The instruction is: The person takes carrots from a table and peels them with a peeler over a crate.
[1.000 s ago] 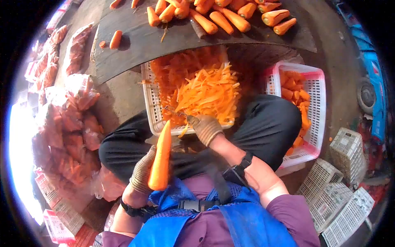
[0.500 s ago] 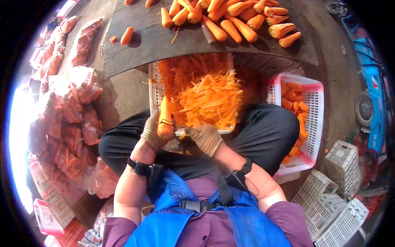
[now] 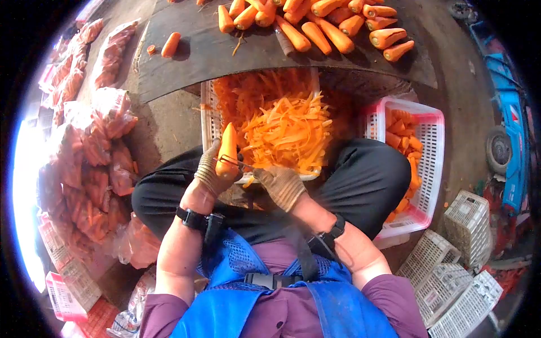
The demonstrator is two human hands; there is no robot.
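My left hand [image 3: 209,172], in a knitted work glove, is closed around a peeled carrot [image 3: 228,147] whose narrow end points away from me. A peeler [image 3: 241,164] lies across the thick end of the carrot. Its handle is inside my gloved right hand [image 3: 283,186], with the fingers wrapped round it. Just beyond both hands, a white basket [image 3: 211,115] holds a heap of carrot peelings [image 3: 290,132]. My palms and the near side of the carrot are partly hidden.
Several carrots [image 3: 338,38] lie on the dark board [image 3: 208,62] ahead. A pink-and-white crate [image 3: 433,163] with carrots stands at my right knee. Bagged carrots [image 3: 84,180] are piled on the left. White crates [image 3: 468,228] sit at the lower right, near a blue vehicle [image 3: 510,129].
The carrot and peeler have shifted slightly, with the peeler lying a little nearer the middle of the carrot. The whole view has tilted slightly; both hands keep their hold.
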